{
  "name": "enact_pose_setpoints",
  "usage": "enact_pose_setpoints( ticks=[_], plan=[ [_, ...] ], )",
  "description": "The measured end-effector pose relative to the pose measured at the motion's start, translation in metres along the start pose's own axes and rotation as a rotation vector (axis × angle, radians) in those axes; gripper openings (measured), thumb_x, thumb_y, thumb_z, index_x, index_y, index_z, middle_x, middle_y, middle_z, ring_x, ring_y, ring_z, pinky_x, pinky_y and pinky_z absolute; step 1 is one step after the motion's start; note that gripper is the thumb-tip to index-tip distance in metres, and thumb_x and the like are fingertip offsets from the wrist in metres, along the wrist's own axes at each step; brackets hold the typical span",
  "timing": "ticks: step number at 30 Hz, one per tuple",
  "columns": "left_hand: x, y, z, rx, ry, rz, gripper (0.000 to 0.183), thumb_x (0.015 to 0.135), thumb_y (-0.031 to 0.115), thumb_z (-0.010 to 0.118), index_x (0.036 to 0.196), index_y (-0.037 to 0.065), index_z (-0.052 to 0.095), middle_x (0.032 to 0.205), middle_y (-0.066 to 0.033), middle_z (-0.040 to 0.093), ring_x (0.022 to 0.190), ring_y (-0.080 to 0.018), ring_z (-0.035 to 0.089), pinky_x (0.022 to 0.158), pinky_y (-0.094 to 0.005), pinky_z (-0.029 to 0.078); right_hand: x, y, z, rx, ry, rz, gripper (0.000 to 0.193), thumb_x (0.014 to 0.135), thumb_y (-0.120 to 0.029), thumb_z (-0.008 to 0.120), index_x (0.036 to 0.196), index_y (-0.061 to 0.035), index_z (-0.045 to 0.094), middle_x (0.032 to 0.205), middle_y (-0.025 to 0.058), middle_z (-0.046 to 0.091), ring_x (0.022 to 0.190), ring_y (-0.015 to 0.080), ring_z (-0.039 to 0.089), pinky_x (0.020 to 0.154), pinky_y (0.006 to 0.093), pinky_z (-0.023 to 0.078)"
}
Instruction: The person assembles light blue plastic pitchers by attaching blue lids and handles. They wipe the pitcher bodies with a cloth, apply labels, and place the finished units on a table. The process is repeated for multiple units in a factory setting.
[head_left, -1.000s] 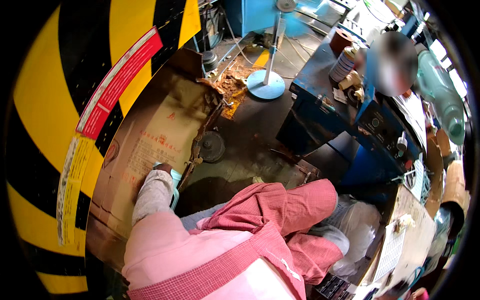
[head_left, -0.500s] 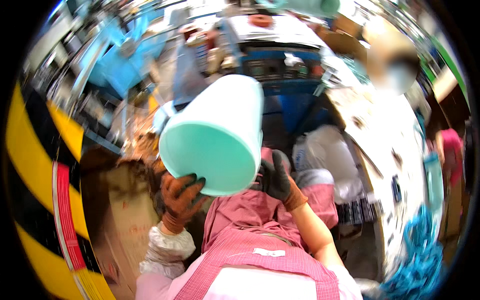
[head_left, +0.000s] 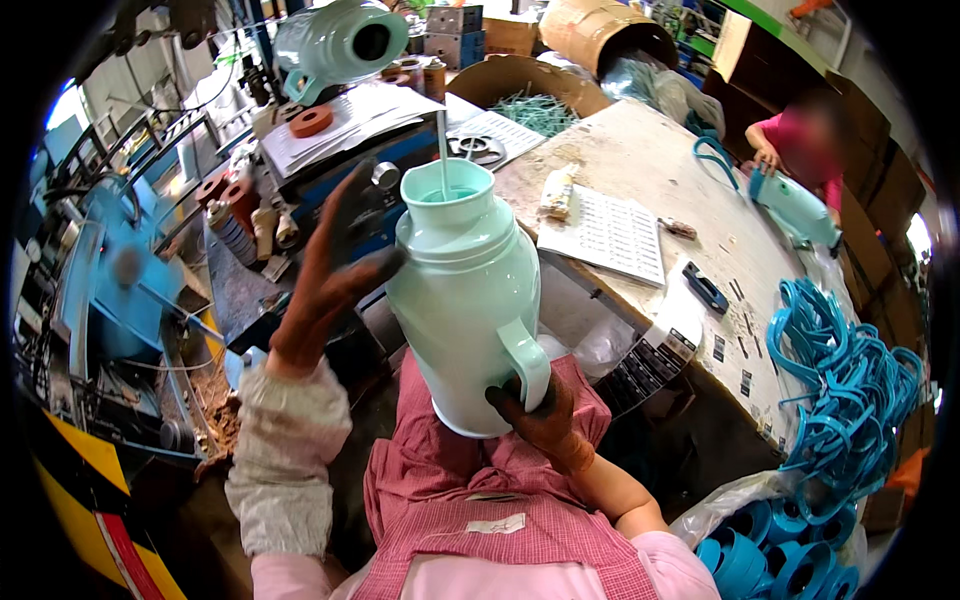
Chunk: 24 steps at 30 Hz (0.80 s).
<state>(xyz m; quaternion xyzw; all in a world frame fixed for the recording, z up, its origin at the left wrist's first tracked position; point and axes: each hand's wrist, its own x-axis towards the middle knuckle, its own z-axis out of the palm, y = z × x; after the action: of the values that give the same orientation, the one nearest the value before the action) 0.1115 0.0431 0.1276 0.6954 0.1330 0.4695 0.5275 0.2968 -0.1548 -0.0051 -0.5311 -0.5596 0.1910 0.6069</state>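
A mint-green plastic jug body (head_left: 465,300) stands nearly upright above my lap, its spouted mouth on top and its handle on the right. Out of the mouth rises a thin pale green rod (head_left: 443,150). My right hand (head_left: 545,415), in a dark-palmed orange-brown glove, grips the jug low down, by the lower end of the handle. My left hand (head_left: 330,260), gloved alike, is raised at the left of the neck with fingers spread. Its thumb points at the jug's shoulder; whether it touches, I cannot tell.
At right, a worktable (head_left: 600,140) carries a printed sheet (head_left: 605,235) and a heap of blue strips (head_left: 840,370). Blue rings (head_left: 780,560) fill a bag below. Another jug (head_left: 340,45) lies at the back left. A co-worker (head_left: 800,150) handles a green piece across the table.
The jug has swung from its wide open end facing me to standing with its neck up. My left hand has left the rim and risen. The view has turned right.
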Motion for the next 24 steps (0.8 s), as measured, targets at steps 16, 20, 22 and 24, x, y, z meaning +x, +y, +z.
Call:
enact_pose_setpoints(
  ticks=[16,20,22,24],
  plan=[
    [-0.020,0.070,0.028,1.075,-0.421,0.497,0.038,0.071,0.042,0.073,0.082,0.007,0.063,0.088,-0.0104,0.062,0.091,-0.0320,0.060,0.076,-0.0421,0.049,-0.004,0.039,-0.003,0.000,-0.350,-0.303,0.042,0.059,-0.009,0.076,0.097,-0.0034,0.060,0.089,0.0145,0.061,0.083,0.0351,0.060,0.073,0.0415,0.048],
    [-0.004,0.064,0.029,1.117,-0.589,0.466,0.027,0.076,0.030,0.072,0.075,0.006,0.060,0.077,-0.0107,0.060,0.071,-0.0268,0.060,0.064,-0.0369,0.050,0.016,0.037,-0.046,0.139,-0.601,-0.183,0.038,0.071,-0.014,0.075,0.104,-0.0033,0.062,0.102,0.0142,0.061,0.096,0.0331,0.059,0.082,0.0375,0.047],
    [0.025,0.057,0.030,1.104,-0.680,0.405,0.022,0.073,0.024,0.075,0.077,0.006,0.062,0.078,-0.0107,0.062,0.068,-0.0256,0.060,0.065,-0.0351,0.050,0.015,0.080,-0.063,0.226,-0.442,-0.085,0.036,0.076,-0.016,0.073,0.108,-0.0034,0.062,0.106,0.0149,0.061,0.097,0.0340,0.059,0.084,0.0369,0.047],
    [0.062,0.038,0.040,0.899,-0.452,0.486,0.025,0.069,0.016,0.078,0.088,0.004,0.064,0.089,-0.0126,0.065,0.072,-0.0245,0.062,0.069,-0.0349,0.051,0.023,0.145,-0.090,0.049,-0.226,0.062,0.035,0.081,-0.019,0.068,0.112,-0.0031,0.061,0.108,0.0171,0.063,0.100,0.0332,0.060,0.085,0.0357,0.048]
  ],
)
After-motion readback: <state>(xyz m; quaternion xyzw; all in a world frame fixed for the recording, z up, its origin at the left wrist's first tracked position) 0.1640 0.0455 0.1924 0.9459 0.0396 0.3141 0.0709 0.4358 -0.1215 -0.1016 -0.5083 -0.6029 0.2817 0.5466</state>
